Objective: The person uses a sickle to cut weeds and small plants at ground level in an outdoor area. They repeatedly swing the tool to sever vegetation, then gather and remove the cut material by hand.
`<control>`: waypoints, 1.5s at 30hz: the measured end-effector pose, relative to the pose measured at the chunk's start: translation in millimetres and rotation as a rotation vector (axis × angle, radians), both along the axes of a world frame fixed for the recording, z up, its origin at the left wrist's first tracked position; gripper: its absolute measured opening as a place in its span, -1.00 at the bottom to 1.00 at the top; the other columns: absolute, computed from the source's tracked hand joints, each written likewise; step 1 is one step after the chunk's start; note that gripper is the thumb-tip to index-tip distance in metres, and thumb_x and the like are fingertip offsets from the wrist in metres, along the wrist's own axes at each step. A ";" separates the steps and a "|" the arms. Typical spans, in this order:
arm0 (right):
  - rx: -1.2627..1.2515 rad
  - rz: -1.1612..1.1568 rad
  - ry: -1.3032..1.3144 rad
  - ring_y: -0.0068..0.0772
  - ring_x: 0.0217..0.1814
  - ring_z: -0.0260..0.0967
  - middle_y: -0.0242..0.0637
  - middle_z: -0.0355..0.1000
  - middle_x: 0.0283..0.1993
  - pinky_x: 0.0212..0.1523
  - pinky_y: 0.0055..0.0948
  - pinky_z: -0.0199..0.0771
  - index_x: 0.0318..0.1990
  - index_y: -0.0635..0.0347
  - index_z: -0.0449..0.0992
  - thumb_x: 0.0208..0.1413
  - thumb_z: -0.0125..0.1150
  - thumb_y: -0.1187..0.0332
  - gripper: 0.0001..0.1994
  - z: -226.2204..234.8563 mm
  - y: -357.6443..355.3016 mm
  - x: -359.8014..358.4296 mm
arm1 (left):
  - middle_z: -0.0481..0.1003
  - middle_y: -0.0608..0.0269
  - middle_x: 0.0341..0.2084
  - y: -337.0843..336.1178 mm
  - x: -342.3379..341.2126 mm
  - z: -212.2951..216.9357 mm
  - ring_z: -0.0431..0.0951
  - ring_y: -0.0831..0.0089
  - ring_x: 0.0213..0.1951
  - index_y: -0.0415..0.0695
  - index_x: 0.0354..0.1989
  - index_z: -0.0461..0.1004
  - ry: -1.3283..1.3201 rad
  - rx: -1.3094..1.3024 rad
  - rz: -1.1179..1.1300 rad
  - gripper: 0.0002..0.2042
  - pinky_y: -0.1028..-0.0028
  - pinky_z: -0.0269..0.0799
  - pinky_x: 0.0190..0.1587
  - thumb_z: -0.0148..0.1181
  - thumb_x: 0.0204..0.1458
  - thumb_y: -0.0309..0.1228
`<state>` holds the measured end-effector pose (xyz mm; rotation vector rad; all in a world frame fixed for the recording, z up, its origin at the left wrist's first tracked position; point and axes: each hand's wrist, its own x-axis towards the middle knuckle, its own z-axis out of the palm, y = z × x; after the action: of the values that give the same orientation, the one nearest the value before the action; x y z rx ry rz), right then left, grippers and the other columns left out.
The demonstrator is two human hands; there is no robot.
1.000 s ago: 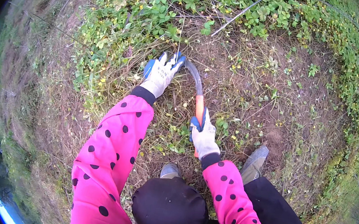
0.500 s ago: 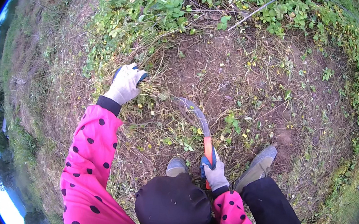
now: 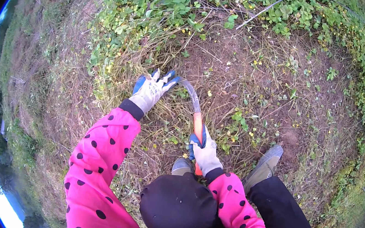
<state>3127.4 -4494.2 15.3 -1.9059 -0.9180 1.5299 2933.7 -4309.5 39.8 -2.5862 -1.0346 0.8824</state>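
My left hand [image 3: 152, 90], in a white and blue work glove, is open with its fingers spread over a patch of cut stalks [image 3: 164, 63] and dry grass. My right hand [image 3: 205, 151], gloved the same way, grips a sickle [image 3: 198, 123] by its orange handle. The sickle's curved grey blade reaches up and left, its tip close to the left hand's fingertips. Whether the tip touches the glove or the stalks, I cannot tell.
Leafy green plants [image 3: 174, 2] with yellow flowers grow beyond my hands. A thin stick [image 3: 265, 10] lies among them. Brown soil with straw spreads to the right. My shoes [image 3: 268, 164] stand on the ground near a dark-covered knee [image 3: 179, 206]. Trees show at the far left.
My left hand has moved right and a little away, from closed around stalks to fingers spread. My right hand has carried the sickle left and farther out, toward the left hand.
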 end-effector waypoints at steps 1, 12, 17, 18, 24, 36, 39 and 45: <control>0.070 0.093 -0.136 -0.04 -0.12 0.39 0.03 0.36 -0.08 -0.13 -0.26 0.38 0.21 0.07 0.11 -0.04 0.16 0.27 -0.38 2.9 -19.6 6.2 | 0.01 0.19 0.24 7.3 -7.1 -16.9 0.14 0.13 0.17 -0.03 0.30 -0.21 0.048 0.039 0.035 -0.36 0.18 0.11 0.09 -0.15 0.01 -0.47; -0.040 -0.064 0.166 -0.44 -0.59 0.30 -0.18 0.37 -0.44 -0.59 -0.41 0.35 0.24 0.17 0.01 0.00 0.13 0.35 -0.36 -2.6 33.0 -24.9 | 0.27 0.25 0.05 45.8 -23.8 -53.8 0.25 0.23 0.07 0.01 0.22 0.06 0.048 0.089 0.095 -0.46 0.30 0.15 0.03 -0.13 -0.02 -0.51; 0.189 0.240 -0.272 -0.16 -0.04 0.38 -0.04 0.40 -0.09 -0.02 -0.32 0.33 0.22 0.10 0.08 -0.02 0.11 0.33 -0.39 -7.9 -77.9 24.9 | 0.37 0.23 -0.10 56.7 -25.5 -36.5 0.33 0.24 -0.04 0.00 -0.08 0.38 -0.085 -0.072 0.233 -0.67 0.26 0.16 -0.01 -0.02 -0.10 -0.44; 0.040 0.173 -0.178 -0.26 -0.22 0.40 -0.12 0.41 -0.22 -0.18 -0.36 0.39 0.22 0.07 0.10 -0.02 0.10 0.34 -0.41 5.5 -67.4 28.3 | 0.38 0.24 -0.19 51.7 -31.1 -34.0 0.35 0.26 -0.08 0.01 -0.16 0.39 -0.224 -0.004 0.234 -0.72 0.26 0.18 -0.05 -0.01 -0.12 -0.45; -0.028 -0.117 0.113 -0.55 -0.70 0.20 -0.29 0.32 -0.50 -0.70 -0.49 0.29 0.20 0.07 0.09 0.03 0.06 0.39 -0.46 22.6 81.8 -1.0 | 0.39 0.26 -0.16 77.9 -25.4 -7.7 0.37 0.30 -0.07 0.10 -0.06 0.36 -0.385 0.069 0.282 -0.63 0.28 0.17 -0.06 -0.01 -0.11 -0.49; -0.064 0.022 0.059 -0.28 -0.24 0.21 -0.17 0.32 -0.24 -0.25 -0.38 0.23 0.18 0.04 0.16 -0.05 0.09 0.42 -0.44 24.6 -18.5 69.4 | 0.51 0.17 -0.41 61.8 -42.4 4.1 0.50 0.26 -0.34 -0.06 -0.33 0.50 -0.753 -0.008 0.493 -0.85 0.36 0.35 -0.23 0.09 -0.12 -0.46; 0.056 -0.173 0.096 -0.53 -0.59 0.20 -0.35 0.31 -0.48 -0.60 -0.48 0.27 0.17 0.01 0.20 -0.02 0.04 0.53 -0.48 78.9 59.0 112.3 | 0.53 0.12 -0.40 61.4 -96.5 61.3 0.54 0.28 -0.41 -0.16 -0.31 0.48 -1.202 0.085 0.749 -0.84 0.42 0.42 -0.29 0.18 -0.12 -0.49; 0.102 0.067 -0.836 -0.56 -0.67 0.24 -0.34 0.33 -0.54 -0.72 -0.48 0.29 0.15 -0.07 0.22 0.03 0.06 0.39 -0.53 220.9 122.0 248.7 | 0.48 0.19 -0.19 48.6 -286.8 51.4 0.47 0.44 -0.17 -0.26 -0.08 0.38 -1.607 0.220 0.934 -0.60 0.49 0.31 -0.08 0.26 -0.14 -0.40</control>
<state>3376.1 -4372.2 236.2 -2.4807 -1.3658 0.6486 2647.0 -4260.9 91.2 -2.1154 -2.4404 -1.5351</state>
